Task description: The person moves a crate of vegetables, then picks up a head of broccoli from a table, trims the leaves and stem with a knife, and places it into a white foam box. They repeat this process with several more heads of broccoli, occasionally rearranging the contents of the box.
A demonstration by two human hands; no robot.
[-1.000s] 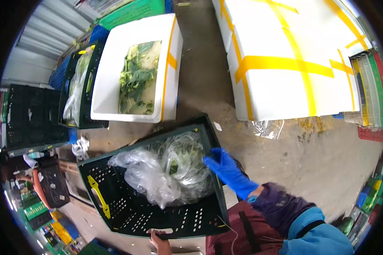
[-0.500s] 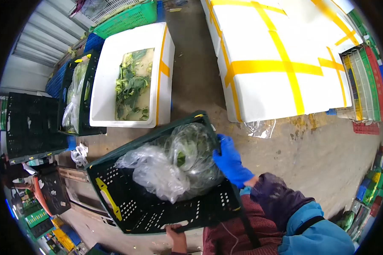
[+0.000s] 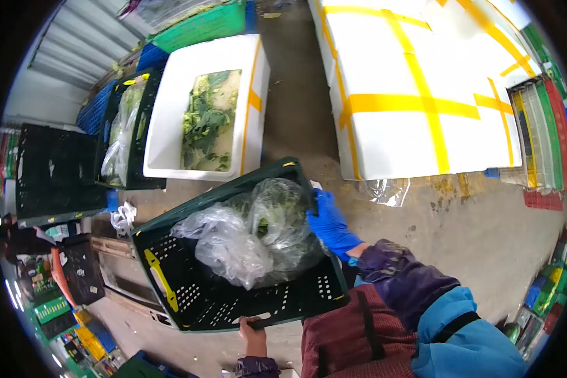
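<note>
A dark green perforated crate [image 3: 214, 309] with a yellow clip is held tilted in front of me. Inside it lie clear plastic bags [image 3: 233, 246] with leafy greens showing through. My left hand [image 3: 252, 337], bare, grips the crate's near long side at the handle slot, its fingers partly hidden behind the wall. On the crate's right end, my right hand [image 3: 331, 223] in a blue glove is closed on the rim. Beyond the crate stands an open white foam box [image 3: 170, 126] with loose green leaves on its bottom.
White foam boxes [image 3: 397, 145] with yellow tape stand at the upper right. Another dark crate [image 3: 148, 135] of bagged vegetables is left of the open box. Dark stacked crates [image 3: 60, 170] and a wooden frame [image 3: 116, 268] are at the left, coloured crates [image 3: 538, 138] at the far right.
The crate has shifted slightly up in the view, both hands still on it. More of my left forearm shows. The surrounding boxes at the left appear a little further right.
</note>
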